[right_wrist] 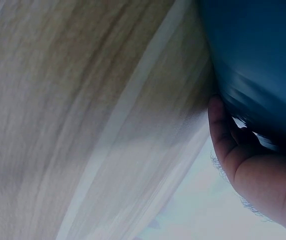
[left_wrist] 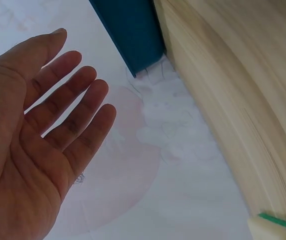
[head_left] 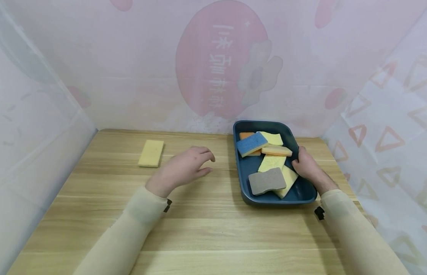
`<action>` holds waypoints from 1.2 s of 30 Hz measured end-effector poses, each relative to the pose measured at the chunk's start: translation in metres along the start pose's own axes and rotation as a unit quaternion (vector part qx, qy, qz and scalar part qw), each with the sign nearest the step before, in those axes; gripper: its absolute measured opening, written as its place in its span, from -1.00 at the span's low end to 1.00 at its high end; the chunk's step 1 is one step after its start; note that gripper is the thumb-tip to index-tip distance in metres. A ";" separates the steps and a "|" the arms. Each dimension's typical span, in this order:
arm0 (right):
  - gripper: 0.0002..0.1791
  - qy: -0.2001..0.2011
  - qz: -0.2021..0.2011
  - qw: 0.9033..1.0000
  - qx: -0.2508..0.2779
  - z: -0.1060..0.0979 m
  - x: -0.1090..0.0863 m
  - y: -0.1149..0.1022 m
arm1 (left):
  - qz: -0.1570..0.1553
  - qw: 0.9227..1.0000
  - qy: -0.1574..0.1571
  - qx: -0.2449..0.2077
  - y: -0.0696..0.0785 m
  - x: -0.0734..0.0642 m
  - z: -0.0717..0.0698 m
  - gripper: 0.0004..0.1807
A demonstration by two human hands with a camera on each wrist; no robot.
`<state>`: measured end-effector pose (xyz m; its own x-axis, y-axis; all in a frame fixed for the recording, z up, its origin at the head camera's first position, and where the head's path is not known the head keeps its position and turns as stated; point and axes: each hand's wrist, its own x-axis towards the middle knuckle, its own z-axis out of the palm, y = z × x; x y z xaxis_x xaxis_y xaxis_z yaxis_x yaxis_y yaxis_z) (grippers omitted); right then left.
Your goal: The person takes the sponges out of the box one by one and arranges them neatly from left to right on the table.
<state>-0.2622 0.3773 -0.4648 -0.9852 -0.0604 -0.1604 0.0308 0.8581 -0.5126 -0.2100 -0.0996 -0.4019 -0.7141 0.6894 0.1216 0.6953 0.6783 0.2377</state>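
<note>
A dark blue tub (head_left: 245, 164) on the right holds several sponges, among them a blue-topped sponge (head_left: 252, 144) and a grey sponge (head_left: 267, 181). My right hand (head_left: 309, 168) grips the tub's right side, thumb over the rim; in the right wrist view its fingers (right_wrist: 217, 120) lie along the outer wall. Between the tub and a lone yellow sponge (head_left: 151, 153), my left hand (head_left: 184, 166) hovers over the table with nothing in it. The left wrist view shows its palm, fingers spread and relaxed. There the lone sponge (left_wrist: 273, 227) has a green underside.
The wooden table (head_left: 206, 229) ends at a printed cloth backdrop (head_left: 141, 95) close behind the tub. More patterned cloth hangs along the left and right sides. Yellow and orange sponges (head_left: 276, 151) lie overlapping inside the tub.
</note>
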 end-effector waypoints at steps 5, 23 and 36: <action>-0.25 -0.004 0.003 1.000 0.003 0.000 0.001 0.000 | 0.012 1.000 -0.013 0.004 0.015 0.010 0.003 -0.67; -0.23 0.016 0.006 1.000 -0.023 0.024 0.054 0.073 | 0.078 0.996 -0.037 -0.024 0.065 0.046 0.025 -0.67; -0.26 -0.018 0.021 1.000 0.005 -0.003 -0.005 -0.011 | 0.111 0.993 -0.046 -0.015 0.087 0.069 0.052 -0.68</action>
<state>-0.2581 0.3699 -0.4558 -0.9762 -0.0428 -0.2128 0.0744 0.8552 -0.5130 -0.1938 0.0203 -0.4234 -0.5319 0.8425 0.0853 0.8310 0.5000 0.2436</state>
